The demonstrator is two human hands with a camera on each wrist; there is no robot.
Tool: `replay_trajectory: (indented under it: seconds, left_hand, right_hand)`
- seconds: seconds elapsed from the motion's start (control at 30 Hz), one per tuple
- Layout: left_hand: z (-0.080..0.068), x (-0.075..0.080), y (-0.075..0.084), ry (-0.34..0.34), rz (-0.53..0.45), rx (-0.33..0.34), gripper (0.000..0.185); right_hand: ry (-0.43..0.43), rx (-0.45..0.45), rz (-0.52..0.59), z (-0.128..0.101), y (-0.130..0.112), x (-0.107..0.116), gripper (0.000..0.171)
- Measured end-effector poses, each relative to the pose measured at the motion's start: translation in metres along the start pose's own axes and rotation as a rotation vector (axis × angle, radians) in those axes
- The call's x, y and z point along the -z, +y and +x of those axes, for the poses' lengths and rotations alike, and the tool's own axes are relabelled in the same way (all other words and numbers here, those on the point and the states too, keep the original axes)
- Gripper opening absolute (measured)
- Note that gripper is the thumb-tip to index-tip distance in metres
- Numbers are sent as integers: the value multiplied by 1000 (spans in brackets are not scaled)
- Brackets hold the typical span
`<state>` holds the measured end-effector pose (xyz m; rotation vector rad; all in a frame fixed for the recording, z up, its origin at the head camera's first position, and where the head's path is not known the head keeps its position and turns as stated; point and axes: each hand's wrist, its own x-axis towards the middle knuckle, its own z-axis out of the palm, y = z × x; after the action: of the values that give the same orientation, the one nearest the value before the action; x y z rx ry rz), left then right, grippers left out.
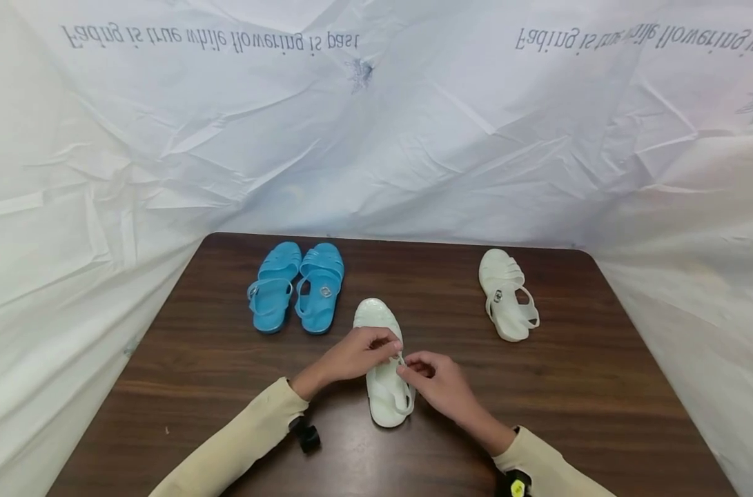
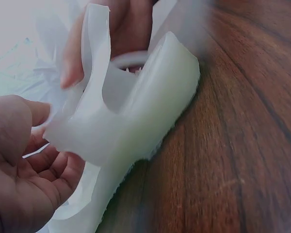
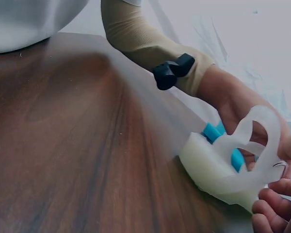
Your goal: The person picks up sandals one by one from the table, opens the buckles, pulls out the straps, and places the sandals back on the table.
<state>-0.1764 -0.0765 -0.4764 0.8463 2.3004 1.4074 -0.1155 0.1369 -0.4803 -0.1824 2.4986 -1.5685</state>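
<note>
A white sandal (image 1: 385, 400) lies sole down near the middle of the table, toe away from me. Across its front part reaches my left hand (image 1: 360, 353), whose thumb and fingers pinch the ankle strap at the side. My right hand (image 1: 441, 386) grips the same strap from the right, fingertips close to the left ones. In the right wrist view a small metal buckle (image 3: 280, 165) shows on the strap (image 3: 269, 126), beside the right fingers (image 3: 276, 208). The left wrist view has the left hand (image 2: 24, 170) at the sandal's side (image 2: 97, 131), its fingers curled.
A pair of blue sandals (image 1: 319, 290) stands side by side at the back left. Another white sandal (image 1: 503, 297) lies at the back right. The dark wooden table (image 1: 227, 386) is surrounded by pale printed sheeting (image 1: 401, 138) behind and at both sides.
</note>
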Motion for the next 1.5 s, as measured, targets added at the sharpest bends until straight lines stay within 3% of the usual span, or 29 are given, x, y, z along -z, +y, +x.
replay_trajectory:
  seconds: [0.47, 0.63, 0.9, 1.07, 1.27, 1.5]
  left_hand:
    - [2, 1, 3, 21, -38, -28, 23]
    - [4, 2, 6, 34, -42, -48, 15]
    - [1, 4, 5, 39, -14, -31, 11]
    - [-3, 3, 7, -32, 85, 17, 16]
    - [-5, -1, 9, -110, 201, -1, 26]
    - [-8, -4, 8, -99, 167, 11, 23]
  right_hand:
    - [153, 1, 131, 0, 3, -18, 13]
    - [125, -22, 159, 4, -2, -20, 11]
    - [79, -23, 104, 7, -3, -15, 16]
    - [95, 7, 54, 3, -4, -13, 17]
    - [100, 54, -11, 1, 0, -16, 15]
    - [105, 73, -32, -2, 1, -17, 13]
